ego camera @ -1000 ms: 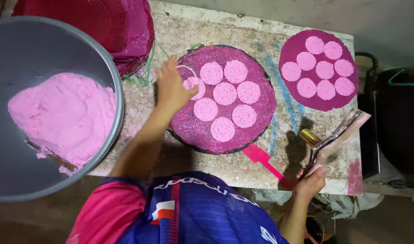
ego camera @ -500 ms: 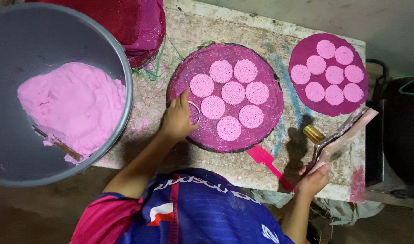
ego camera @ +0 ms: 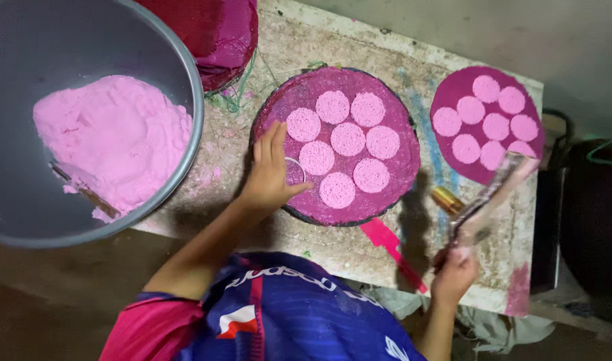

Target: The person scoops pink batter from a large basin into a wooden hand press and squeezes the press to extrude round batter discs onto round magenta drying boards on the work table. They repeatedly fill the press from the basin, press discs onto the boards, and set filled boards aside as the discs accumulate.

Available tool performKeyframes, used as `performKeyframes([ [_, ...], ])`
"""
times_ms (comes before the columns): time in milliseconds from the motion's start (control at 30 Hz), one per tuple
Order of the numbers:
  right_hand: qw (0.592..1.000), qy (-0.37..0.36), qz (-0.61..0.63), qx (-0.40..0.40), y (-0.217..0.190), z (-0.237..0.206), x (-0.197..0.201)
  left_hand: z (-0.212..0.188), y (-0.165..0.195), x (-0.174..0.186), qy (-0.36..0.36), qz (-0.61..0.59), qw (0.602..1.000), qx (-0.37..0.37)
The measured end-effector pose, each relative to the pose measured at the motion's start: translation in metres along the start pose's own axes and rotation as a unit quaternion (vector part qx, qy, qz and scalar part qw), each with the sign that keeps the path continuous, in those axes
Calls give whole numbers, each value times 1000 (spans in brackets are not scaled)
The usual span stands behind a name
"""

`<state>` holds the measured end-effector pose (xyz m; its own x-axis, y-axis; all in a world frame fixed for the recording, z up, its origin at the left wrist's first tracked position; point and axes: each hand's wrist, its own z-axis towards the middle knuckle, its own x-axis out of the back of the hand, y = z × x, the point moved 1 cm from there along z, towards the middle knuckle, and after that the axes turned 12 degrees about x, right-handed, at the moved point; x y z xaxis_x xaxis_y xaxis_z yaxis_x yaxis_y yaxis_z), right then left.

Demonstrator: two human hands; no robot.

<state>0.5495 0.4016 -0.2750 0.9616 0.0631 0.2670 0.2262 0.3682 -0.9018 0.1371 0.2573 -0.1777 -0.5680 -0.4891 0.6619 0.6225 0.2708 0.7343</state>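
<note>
My left hand rests on the lower left part of a round magenta tray. Its fingers and thumb hold a small metal ring mould against the tray. Several pale pink round cakes lie on the tray to the right of the ring. At the table's front right, my right hand grips a long flat pink-stained scraper that points up and to the right. A pink spatula lies on the table between my hands.
A large grey bowl with a heap of pink dough stands at the left. A second magenta round with several pink cakes lies at the back right. Stacked magenta mats sit at the back. A brass-coloured piece lies by the scraper.
My left hand has slid with the ring mould from the tray's upper left down to its lower left. My right hand has stayed at the table's front right with the scraper.
</note>
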Motion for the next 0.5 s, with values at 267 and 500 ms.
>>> performKeyframes([
  [267, 792, -433, -2, 430, -176, 36, -95, -48, 26, 51, -221, -68, 965, -120],
  [500, 504, -525, 14, 686, -343, 53, -220, -72, -37, 88, -420, -141, 859, -255],
])
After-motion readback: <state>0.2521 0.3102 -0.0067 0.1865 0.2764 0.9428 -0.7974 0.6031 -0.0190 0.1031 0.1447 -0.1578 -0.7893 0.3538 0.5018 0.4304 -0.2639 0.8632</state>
